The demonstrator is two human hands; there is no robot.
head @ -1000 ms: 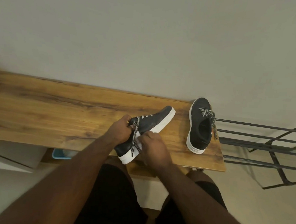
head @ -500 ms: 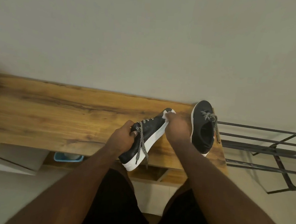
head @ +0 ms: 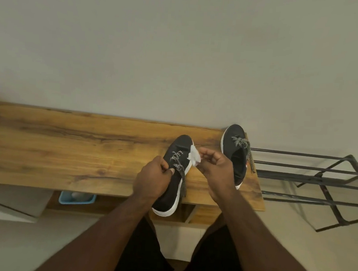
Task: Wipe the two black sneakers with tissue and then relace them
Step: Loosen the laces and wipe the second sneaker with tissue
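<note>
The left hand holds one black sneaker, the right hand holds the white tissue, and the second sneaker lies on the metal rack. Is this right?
Not quite. In the head view the second sneaker lies on the wooden table, beside the metal rack, not on it. The left hand does hold one black sneaker, and the right hand the white tissue.

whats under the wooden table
Under the table, a blue tub with something pale inside sits on a lower shelf, beside a wooden divider. The tabletop, the held sneaker and both forearms cover the rest.
</note>
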